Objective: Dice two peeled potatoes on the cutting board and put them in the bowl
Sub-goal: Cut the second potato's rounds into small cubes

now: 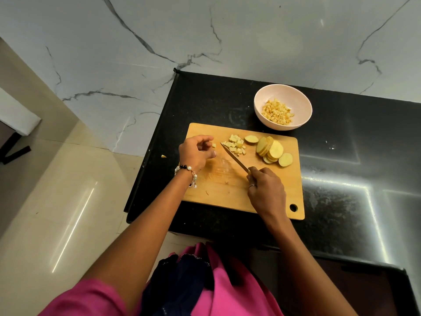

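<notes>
A wooden cutting board [227, 192] lies on the black counter. On it are a small pile of diced potato [237, 144], one loose slice [251, 139] and a fanned stack of potato slices [272, 151]. My right hand [266, 192] grips the knife [234, 159] by its handle, and the blade tip touches the left side of the diced pile. My left hand [196, 151] hovers over the board's left end with curled fingers. A small potato piece [214, 145] sits at its fingertips, and whether it is pinched is unclear. The pale bowl [262, 99] behind the board holds diced potato [277, 111].
The black counter [341, 156] ends just left of the board, with tiled floor below. One stray potato bit [163, 156] lies on the counter near that left edge. A marble wall rises behind the bowl. The board's hanging hole [293, 207] is at its near right corner.
</notes>
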`<state>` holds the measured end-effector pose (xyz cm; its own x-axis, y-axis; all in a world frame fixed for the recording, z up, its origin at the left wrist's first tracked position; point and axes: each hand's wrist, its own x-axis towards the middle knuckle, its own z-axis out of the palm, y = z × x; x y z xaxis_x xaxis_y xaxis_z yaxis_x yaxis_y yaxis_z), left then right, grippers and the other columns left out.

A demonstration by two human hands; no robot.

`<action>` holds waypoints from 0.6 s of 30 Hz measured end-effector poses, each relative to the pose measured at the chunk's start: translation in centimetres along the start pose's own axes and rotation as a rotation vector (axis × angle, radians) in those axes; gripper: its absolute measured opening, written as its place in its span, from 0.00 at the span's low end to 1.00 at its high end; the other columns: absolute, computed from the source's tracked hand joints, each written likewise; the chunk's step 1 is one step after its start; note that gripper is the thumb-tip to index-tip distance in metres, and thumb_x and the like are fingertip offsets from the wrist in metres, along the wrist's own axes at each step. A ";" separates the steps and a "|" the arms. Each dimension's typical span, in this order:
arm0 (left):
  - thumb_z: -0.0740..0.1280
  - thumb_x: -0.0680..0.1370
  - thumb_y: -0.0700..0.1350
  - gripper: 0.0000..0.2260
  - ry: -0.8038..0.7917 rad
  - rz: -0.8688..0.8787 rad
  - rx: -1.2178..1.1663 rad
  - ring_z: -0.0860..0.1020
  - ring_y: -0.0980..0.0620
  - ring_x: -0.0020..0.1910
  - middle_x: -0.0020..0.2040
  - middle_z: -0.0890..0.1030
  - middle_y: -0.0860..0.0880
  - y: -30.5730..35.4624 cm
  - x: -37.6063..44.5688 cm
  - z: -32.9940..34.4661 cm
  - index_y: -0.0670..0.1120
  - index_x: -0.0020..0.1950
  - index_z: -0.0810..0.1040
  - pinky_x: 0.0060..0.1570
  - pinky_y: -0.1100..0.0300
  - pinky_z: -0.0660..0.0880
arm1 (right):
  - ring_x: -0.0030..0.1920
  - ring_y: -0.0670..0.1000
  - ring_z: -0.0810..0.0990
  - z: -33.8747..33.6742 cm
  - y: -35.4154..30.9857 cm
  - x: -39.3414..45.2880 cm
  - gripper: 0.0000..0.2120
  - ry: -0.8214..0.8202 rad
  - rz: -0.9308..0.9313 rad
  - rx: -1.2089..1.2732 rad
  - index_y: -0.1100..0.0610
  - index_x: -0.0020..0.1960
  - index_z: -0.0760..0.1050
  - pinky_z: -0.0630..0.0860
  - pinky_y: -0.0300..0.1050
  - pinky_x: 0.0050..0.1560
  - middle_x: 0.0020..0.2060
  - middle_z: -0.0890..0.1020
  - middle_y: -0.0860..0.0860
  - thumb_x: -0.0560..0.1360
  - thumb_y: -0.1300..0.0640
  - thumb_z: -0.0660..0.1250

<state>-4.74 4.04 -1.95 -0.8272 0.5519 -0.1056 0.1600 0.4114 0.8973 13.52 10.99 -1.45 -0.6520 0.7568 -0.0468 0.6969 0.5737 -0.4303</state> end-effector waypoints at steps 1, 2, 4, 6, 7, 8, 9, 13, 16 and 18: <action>0.76 0.68 0.35 0.19 0.005 0.003 -0.010 0.79 0.58 0.44 0.45 0.81 0.52 -0.1 0.1 -0.2 0.45 0.57 0.81 0.45 0.70 0.77 | 0.50 0.53 0.74 0.0 -0.1 0.0 0.15 -0.001 0.005 -0.002 0.55 0.65 0.74 0.72 0.46 0.40 0.48 0.76 0.52 0.79 0.57 0.61; 0.75 0.68 0.34 0.18 0.023 0.005 -0.014 0.80 0.58 0.45 0.46 0.82 0.52 -0.2 0.3 -0.5 0.45 0.57 0.81 0.46 0.68 0.77 | 0.50 0.53 0.74 0.0 -0.1 -0.1 0.15 -0.007 0.002 -0.007 0.55 0.65 0.74 0.72 0.47 0.40 0.48 0.76 0.53 0.79 0.57 0.61; 0.73 0.70 0.34 0.15 0.077 -0.009 -0.032 0.80 0.58 0.45 0.46 0.82 0.51 -0.4 0.6 -1.0 0.45 0.55 0.82 0.47 0.66 0.78 | 0.52 0.54 0.73 0.0 -0.3 -0.3 0.17 -0.042 -0.030 -0.031 0.54 0.67 0.73 0.73 0.47 0.42 0.51 0.76 0.53 0.79 0.57 0.60; 0.72 0.73 0.36 0.11 0.135 -0.047 -0.085 0.82 0.56 0.42 0.45 0.83 0.50 -0.7 0.9 -1.4 0.44 0.54 0.82 0.46 0.62 0.79 | 0.55 0.55 0.72 0.2 -0.7 -0.4 0.19 -0.099 -0.088 -0.098 0.53 0.69 0.70 0.73 0.48 0.45 0.55 0.76 0.54 0.79 0.58 0.59; 0.70 0.74 0.37 0.09 0.155 -0.069 -0.109 0.82 0.54 0.41 0.45 0.83 0.49 -0.8 1.0 -1.6 0.43 0.53 0.82 0.46 0.60 0.80 | 0.56 0.55 0.72 0.4 -0.9 -0.3 0.19 -0.119 -0.116 -0.144 0.53 0.70 0.69 0.74 0.49 0.46 0.56 0.75 0.54 0.79 0.58 0.59; 0.69 0.75 0.37 0.08 0.165 -0.087 -0.122 0.82 0.54 0.41 0.45 0.83 0.48 -0.8 1.0 -1.7 0.42 0.54 0.82 0.45 0.60 0.81 | 0.56 0.56 0.72 0.6 -1.2 -0.2 0.20 -0.128 -0.136 -0.183 0.52 0.70 0.69 0.74 0.50 0.48 0.58 0.75 0.54 0.79 0.58 0.58; 0.68 0.76 0.37 0.08 0.167 -0.097 -0.128 0.82 0.54 0.40 0.45 0.83 0.47 -0.8 1.0 -1.8 0.42 0.54 0.82 0.44 0.61 0.81 | 0.57 0.56 0.72 0.7 -1.6 0.0 0.20 -0.125 -0.148 -0.213 0.53 0.70 0.68 0.74 0.50 0.49 0.58 0.75 0.54 0.79 0.58 0.57; 0.68 0.76 0.39 0.07 0.164 -0.110 -0.150 0.82 0.54 0.39 0.44 0.84 0.48 -0.6 1.0 -1.5 0.42 0.54 0.82 0.41 0.63 0.80 | 0.57 0.57 0.71 1.1 -2.9 1.4 0.18 -0.082 -0.138 -0.258 0.54 0.69 0.68 0.72 0.52 0.49 0.59 0.74 0.55 0.80 0.59 0.55; 0.68 0.77 0.43 0.07 0.212 -0.142 -0.174 0.82 0.53 0.38 0.42 0.84 0.48 -0.4 0.9 -1.2 0.42 0.53 0.81 0.43 0.59 0.81 | 0.57 0.57 0.71 1.1 -3.1 2.3 0.18 -0.057 -0.066 -0.233 0.54 0.68 0.69 0.73 0.52 0.49 0.58 0.74 0.56 0.79 0.60 0.55; 0.68 0.77 0.44 0.07 0.218 -0.151 -0.179 0.82 0.54 0.38 0.41 0.83 0.49 -0.5 0.7 -1.1 0.43 0.52 0.82 0.42 0.58 0.81 | 0.57 0.57 0.72 1.2 -2.9 2.7 0.18 -0.041 -0.023 -0.220 0.54 0.67 0.70 0.75 0.53 0.49 0.57 0.75 0.56 0.79 0.60 0.56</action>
<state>-6.01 3.46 -2.00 -0.9336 0.3177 -0.1660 -0.0544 0.3322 0.9416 9.45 11.00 -1.40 -0.6768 0.7321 -0.0776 0.7273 0.6485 -0.2247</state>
